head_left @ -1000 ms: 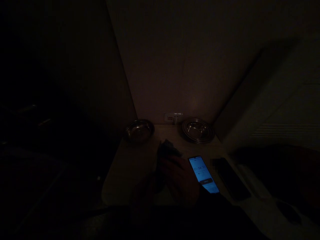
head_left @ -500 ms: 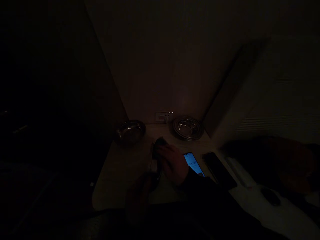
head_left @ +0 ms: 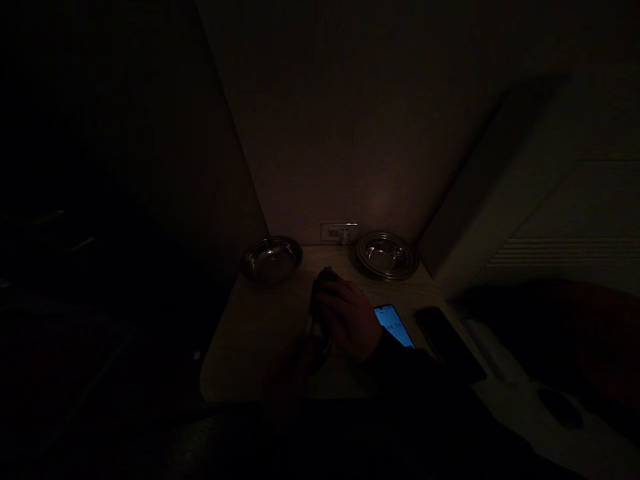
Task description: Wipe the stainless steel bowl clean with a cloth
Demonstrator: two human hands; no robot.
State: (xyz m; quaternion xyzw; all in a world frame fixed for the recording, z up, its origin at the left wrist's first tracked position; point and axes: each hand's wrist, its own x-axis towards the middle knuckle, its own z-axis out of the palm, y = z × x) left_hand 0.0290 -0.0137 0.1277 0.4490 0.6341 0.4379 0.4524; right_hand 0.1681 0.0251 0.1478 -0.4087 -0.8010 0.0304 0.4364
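The light is very dim. My right hand (head_left: 353, 323) is closed over a dark crumpled cloth (head_left: 326, 275), which shows just beyond the fingers. Below it is a partly shiny object (head_left: 319, 330) with a curved edge; its kind is lost in the dark and behind my fingers. My left hand (head_left: 287, 373) is at the near left end of this object, with closed fingers that seem to grip it. Both hands are over the near middle of a small wooden table (head_left: 240, 340).
A round metal bowl (head_left: 273, 260) stands at the back left, stacked metal dishes (head_left: 387, 257) at the back right. A lit phone (head_left: 394, 327) shows a timer beside my right wrist. Further right lie a dark phone-like slab (head_left: 450, 343) and a dark oval object (head_left: 560, 408). A socket (head_left: 339, 232) is on the wall.
My right hand has drawn the cloth in more tightly, and part of the shiny object now shows between my hands. The view swung right, then partly back.
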